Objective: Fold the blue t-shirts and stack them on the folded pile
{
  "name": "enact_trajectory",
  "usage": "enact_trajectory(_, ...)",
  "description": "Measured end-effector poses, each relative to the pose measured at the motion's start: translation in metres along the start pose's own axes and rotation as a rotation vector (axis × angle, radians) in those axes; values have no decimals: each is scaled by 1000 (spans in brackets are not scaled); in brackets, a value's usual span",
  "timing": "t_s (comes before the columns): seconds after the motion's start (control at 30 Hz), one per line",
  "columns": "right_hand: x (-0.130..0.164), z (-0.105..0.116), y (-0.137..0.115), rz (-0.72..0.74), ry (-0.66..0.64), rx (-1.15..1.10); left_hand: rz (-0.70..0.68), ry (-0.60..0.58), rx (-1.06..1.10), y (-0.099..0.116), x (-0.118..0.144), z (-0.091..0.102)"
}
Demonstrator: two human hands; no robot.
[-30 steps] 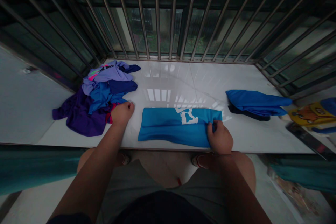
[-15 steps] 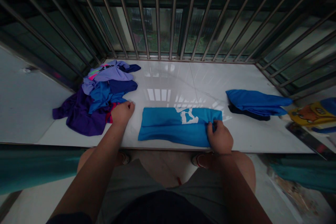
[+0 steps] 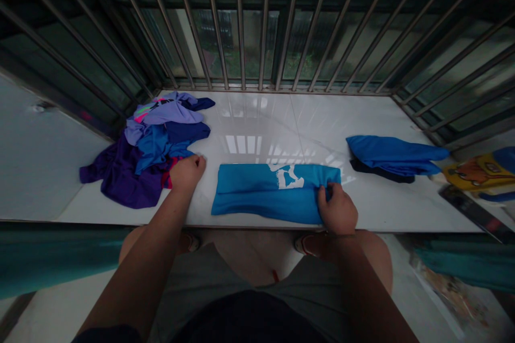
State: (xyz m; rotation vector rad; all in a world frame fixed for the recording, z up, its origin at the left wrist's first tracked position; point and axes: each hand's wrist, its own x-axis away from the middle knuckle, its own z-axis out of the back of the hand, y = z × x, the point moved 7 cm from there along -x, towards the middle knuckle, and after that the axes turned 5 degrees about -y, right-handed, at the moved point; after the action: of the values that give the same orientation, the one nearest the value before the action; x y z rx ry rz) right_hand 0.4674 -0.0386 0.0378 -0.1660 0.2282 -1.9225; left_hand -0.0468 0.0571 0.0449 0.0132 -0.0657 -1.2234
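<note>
A bright blue shirt with a white print [image 3: 265, 193] lies folded into a long band near the front edge of a white tiled ledge [image 3: 281, 118]. My right hand [image 3: 338, 209] pinches the shirt's right end, thumb on top. My left hand [image 3: 187, 171] rests as a loose fist on the ledge, touching the edge of a heap of purple, lilac and blue clothes [image 3: 148, 144] at the left. About a hand's width of bare tile separates that fist from the shirt's left end.
Folded blue and dark garments [image 3: 392, 156] are stacked at the right of the ledge. Metal bars [image 3: 241, 27] close off the back and both sides. A yellow printed item [image 3: 477, 171] lies beyond the right edge. My knees are below the ledge's front edge.
</note>
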Motion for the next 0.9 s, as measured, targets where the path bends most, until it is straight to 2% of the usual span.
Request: enact_trajectory(0.9,0,1,0,13,16,-17,-4,-3,0,-2,-1,-4)
